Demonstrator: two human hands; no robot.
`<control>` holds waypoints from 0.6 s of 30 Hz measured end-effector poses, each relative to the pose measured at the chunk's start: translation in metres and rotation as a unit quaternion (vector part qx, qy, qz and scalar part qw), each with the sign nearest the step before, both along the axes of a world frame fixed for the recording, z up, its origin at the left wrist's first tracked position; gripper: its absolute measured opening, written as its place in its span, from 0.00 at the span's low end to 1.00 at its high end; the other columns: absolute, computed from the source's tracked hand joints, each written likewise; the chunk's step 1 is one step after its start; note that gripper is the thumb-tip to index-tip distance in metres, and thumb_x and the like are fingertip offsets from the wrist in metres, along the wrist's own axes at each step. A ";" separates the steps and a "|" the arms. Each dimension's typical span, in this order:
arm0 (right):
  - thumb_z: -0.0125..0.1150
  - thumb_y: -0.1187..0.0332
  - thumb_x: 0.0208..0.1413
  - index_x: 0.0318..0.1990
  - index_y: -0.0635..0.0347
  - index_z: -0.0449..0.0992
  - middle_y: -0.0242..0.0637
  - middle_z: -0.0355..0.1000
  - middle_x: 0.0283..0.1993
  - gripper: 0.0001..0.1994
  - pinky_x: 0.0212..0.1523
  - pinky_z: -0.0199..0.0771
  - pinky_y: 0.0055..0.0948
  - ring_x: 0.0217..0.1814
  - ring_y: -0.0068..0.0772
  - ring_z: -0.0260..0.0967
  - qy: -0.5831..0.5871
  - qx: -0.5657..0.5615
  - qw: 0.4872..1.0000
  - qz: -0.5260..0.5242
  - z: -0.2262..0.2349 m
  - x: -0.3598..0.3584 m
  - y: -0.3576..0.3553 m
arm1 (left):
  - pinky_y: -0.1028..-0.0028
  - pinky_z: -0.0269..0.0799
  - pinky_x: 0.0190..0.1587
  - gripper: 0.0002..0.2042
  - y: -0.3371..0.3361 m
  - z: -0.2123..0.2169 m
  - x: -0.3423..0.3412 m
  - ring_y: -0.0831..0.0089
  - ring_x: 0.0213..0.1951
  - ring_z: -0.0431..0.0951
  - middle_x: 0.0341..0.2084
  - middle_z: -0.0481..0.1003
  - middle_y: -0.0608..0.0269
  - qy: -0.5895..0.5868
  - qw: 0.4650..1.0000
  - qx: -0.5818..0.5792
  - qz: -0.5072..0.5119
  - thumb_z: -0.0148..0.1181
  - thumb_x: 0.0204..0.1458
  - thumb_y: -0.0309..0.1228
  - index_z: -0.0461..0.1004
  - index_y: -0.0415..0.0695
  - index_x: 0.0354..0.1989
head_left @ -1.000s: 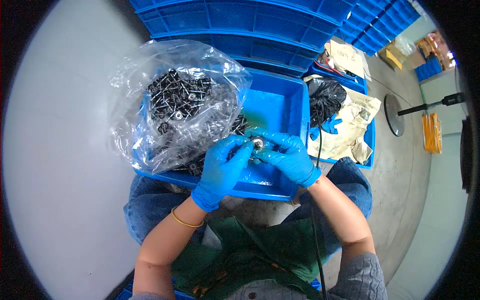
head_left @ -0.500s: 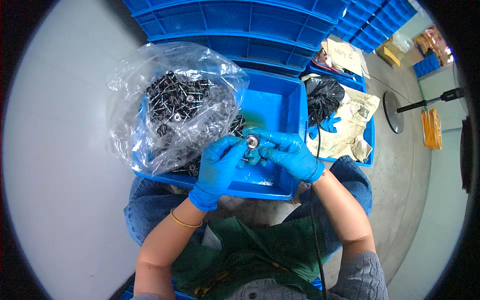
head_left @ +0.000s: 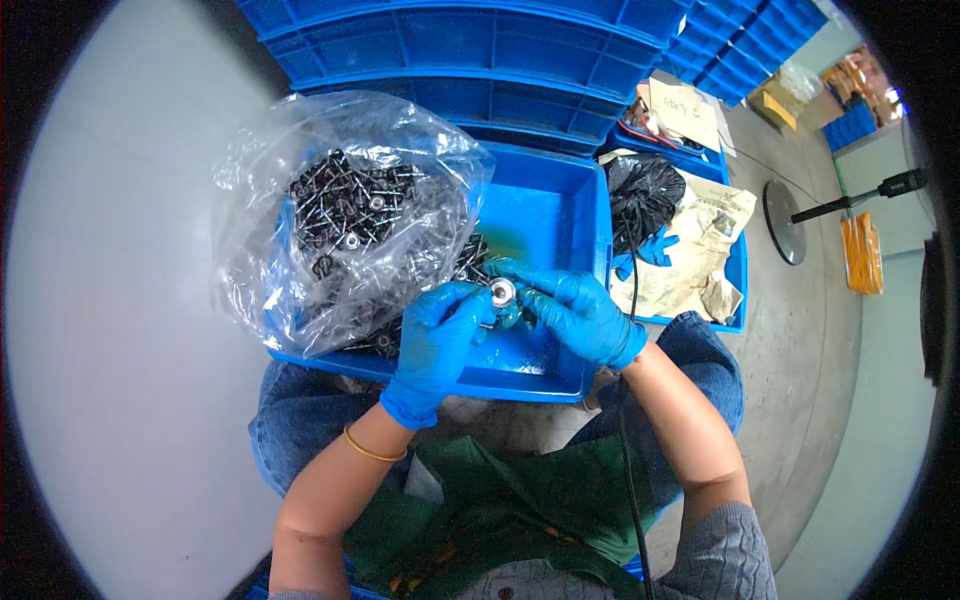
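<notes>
My left hand and my right hand, both in blue gloves, meet over a shallow blue tray. Between their fingertips is a small round metal part, a silvery ring with a dark centre facing up. Left fingers and thumb are pinched at its left side; right fingers curl round its right side, where the glove looks wet. What lies under the fingers is hidden. To the left, a clear plastic bag stands in the tray, full of black and silver pin-like parts. Loose similar parts lie beside the bag.
Stacked blue crates rise behind the tray. At right, another blue bin holds crumpled brown paper, a black plastic bag and a blue glove. A black cable hangs near my right arm. A round-based stand is on the floor.
The round part and both hands have shifted very slightly left and down. The ring's face now tilts more toward me. My grip stays much the same.
</notes>
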State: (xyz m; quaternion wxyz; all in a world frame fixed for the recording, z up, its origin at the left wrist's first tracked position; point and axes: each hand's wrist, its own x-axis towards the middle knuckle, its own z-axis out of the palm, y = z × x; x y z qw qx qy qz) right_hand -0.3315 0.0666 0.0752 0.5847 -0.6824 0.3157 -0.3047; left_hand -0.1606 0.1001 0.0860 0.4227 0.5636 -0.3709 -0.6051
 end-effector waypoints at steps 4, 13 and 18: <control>0.44 0.76 0.50 0.52 0.58 0.59 0.35 0.69 0.37 0.19 0.41 0.65 0.22 0.36 0.21 0.65 -0.011 0.011 1.000 -0.005 0.001 0.000 -0.002 | 0.85 0.62 0.20 0.04 0.001 -0.004 0.000 0.85 0.19 0.66 0.18 0.69 0.68 -0.002 1.000 -0.004 -0.002 0.50 0.47 0.27 0.70 0.41 0.25; 0.47 0.67 0.51 0.46 0.60 0.65 0.32 0.68 0.34 0.15 0.34 0.66 0.18 0.32 0.20 0.64 -0.075 0.299 0.950 -0.058 -0.021 0.013 -0.008 | 0.88 0.60 0.20 0.05 -0.001 0.001 0.001 0.87 0.21 0.65 0.20 0.68 0.68 -0.021 1.000 0.003 -0.022 0.45 0.48 0.27 0.69 0.42 0.27; 0.49 0.63 0.48 0.30 0.58 0.70 0.33 0.67 0.24 0.09 0.27 0.66 0.20 0.29 0.23 0.67 -0.162 0.419 0.878 -0.163 -0.047 0.018 -0.021 | 0.88 0.57 0.19 0.05 -0.012 0.005 0.026 0.88 0.20 0.61 0.18 0.63 0.71 -0.078 0.994 -0.064 -0.045 0.42 0.48 0.26 0.67 0.44 0.28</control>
